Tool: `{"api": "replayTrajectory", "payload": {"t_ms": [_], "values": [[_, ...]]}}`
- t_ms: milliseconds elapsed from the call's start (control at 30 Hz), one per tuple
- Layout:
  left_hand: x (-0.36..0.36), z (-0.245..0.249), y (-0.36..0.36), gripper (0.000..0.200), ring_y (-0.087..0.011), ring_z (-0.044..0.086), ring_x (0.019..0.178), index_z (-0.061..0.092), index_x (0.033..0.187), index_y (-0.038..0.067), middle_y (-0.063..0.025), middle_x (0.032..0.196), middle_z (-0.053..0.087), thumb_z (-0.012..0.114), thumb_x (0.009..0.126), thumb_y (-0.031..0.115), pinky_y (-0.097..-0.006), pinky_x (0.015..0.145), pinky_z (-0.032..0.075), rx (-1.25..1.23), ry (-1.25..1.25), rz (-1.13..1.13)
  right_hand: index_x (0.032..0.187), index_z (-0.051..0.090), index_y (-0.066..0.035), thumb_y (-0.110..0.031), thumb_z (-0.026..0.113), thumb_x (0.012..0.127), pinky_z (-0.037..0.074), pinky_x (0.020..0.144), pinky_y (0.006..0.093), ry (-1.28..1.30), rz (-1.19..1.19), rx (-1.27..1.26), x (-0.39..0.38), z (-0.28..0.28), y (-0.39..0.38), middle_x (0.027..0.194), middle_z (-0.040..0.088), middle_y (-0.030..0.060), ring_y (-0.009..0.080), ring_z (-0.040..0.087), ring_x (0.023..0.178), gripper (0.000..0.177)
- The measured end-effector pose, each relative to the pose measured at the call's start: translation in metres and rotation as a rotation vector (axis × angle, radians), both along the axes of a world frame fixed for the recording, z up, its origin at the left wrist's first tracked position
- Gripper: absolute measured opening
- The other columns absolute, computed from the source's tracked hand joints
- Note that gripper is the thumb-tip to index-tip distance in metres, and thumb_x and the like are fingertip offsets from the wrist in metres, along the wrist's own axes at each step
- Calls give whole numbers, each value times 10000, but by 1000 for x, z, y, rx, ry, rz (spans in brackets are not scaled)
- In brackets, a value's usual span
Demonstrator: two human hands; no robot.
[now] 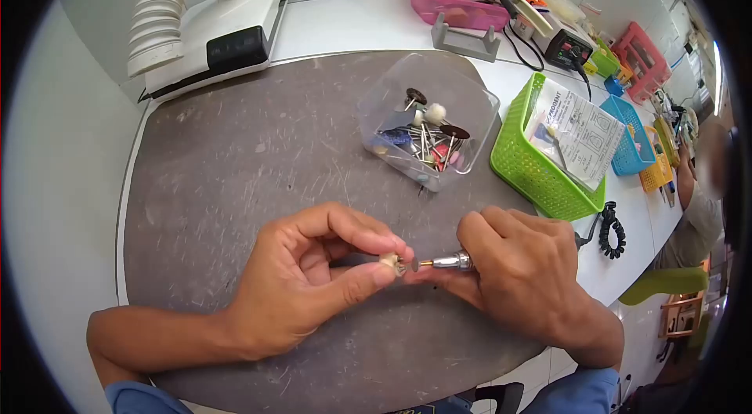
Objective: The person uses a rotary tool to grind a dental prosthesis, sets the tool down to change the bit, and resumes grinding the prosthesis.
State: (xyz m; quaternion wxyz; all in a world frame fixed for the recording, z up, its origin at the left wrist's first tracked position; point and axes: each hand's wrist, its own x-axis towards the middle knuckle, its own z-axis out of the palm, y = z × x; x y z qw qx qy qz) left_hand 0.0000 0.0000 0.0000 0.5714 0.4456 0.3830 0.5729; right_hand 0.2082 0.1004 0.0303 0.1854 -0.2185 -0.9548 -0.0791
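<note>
Between the thumb and fingertips of my left hand (309, 277) is a small cream-coloured dental piece (389, 260) with some metal showing at its right end. My right hand (523, 269) wraps round a silver dental handpiece (453, 261), its tip pointing left. A small thin disc (415, 264) is mounted on the handpiece's gold-coloured shank, right at the metal end of the dental piece. One finger of my right hand reaches under the disc towards my left fingertips. Both hands are over the near part of a scratched grey-brown work mat (235, 179).
Past my hands stands a clear plastic tub (376, 112) of rotary bits and discs. Right of it is a green basket (540, 167) holding a printed packet (576, 132). A white unit with a ribbed hose (160, 7) sits back left. A person (697, 218) is at far right.
</note>
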Motion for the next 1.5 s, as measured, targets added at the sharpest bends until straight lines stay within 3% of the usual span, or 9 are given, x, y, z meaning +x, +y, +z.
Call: {"api": "replayTrajectory", "payload": {"t_ms": [300, 367, 467, 600, 900, 967, 1067, 1500], "values": [[1, 6, -3, 194, -259, 663, 1077, 604, 1010, 13, -144, 1051, 635, 688, 860, -78, -375, 951, 559, 2, -29, 60, 627, 494, -114, -591, 741, 769, 397, 384, 303, 8, -28, -101, -3, -1, -2, 548, 519, 16, 163, 546, 436, 556], [-1, 7, -5, 182, -205, 647, 1086, 623, 1058, -25, -167, 1138, 637, 661, 888, -78, -329, 982, 539, 5, -3, 27, 621, 491, -111, -597, 738, 769, 401, 385, 302, 12, -23, -114, -3, -1, -2, 545, 522, 21, 171, 546, 433, 565], [-1, 2, -3, 187, -201, 647, 1088, 627, 1064, -29, -168, 1138, 636, 655, 888, -85, -329, 983, 538, 37, -37, 26, 620, 490, -110, -600, 739, 767, 404, 387, 305, 7, -24, -124, -4, 0, -2, 547, 523, 23, 175, 549, 435, 569], [1, 6, -3, 174, -237, 666, 1056, 612, 1017, -8, -172, 1081, 634, 660, 872, -93, -372, 952, 565, -2, -9, 57, 619, 489, -109, -601, 741, 765, 407, 388, 310, 10, -27, -137, -3, 0, -2, 548, 526, 26, 179, 551, 436, 572], [0, 5, -2, 152, -266, 651, 1112, 615, 1034, -14, -193, 1204, 590, 661, 894, -50, -386, 986, 548, -40, -84, 21, 618, 492, -108, -590, 747, 769, 417, 391, 316, 10, -34, -157, -3, 0, -1, 552, 535, 35, 186, 559, 440, 565], [3, 14, -2, 175, -261, 644, 1127, 627, 1054, -12, -208, 1246, 583, 690, 891, -13, -373, 994, 540, -148, -97, 56, 624, 497, -107, -584, 747, 774, 418, 392, 317, 11, -37, -159, -2, -1, 0, 553, 537, 36, 188, 561, 441, 559], [-1, 7, 0, 184, -256, 640, 1133, 636, 1063, -10, -217, 1241, 597, 702, 893, 8, -356, 1002, 531, -61, -45, -4, 630, 502, -106, -582, 747, 775, 417, 391, 319, 13, -33, -168, -2, 1, -1, 553, 537, 36, 188, 560, 441, 555], [-4, 6, 0, 157, -237, 659, 1084, 632, 1032, -10, -206, 1160, 636, 703, 900, 38, -355, 948, 579, -107, -96, -14, 640, 497, -111, -577, 754, 770, 401, 383, 314, 69, -27, -174, 1, 2, 2, 551, 534, 30, 181, 556, 437, 548]]}}
